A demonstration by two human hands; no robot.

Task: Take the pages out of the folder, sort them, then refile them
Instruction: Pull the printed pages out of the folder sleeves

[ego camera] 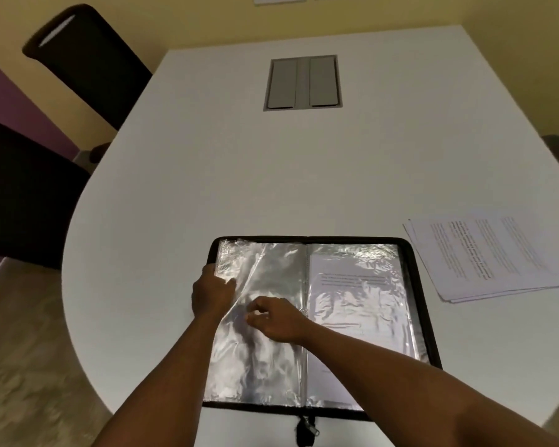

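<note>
**Open folder worked on with both hands**

A white table (304, 175) fills most of the view, with a grey hatch (303, 82) set into its far middle. Dark chairs (78, 62) are seen at its left side. A black zip folder (307, 321) lies open near the table's near edge, its clear plastic sleeves spread flat. A printed page (355, 285) is seen inside the right-hand sleeve. A loose stack of pages (484, 256) is laid just beside the folder on the right. The left hand (212, 293) rests at the folder's left edge, a lifted sleeve (255, 272) held by its curled fingers. The right hand (276, 317) is placed on the left sleeves, fingers bent; whether plastic is pinched cannot be told.
</note>
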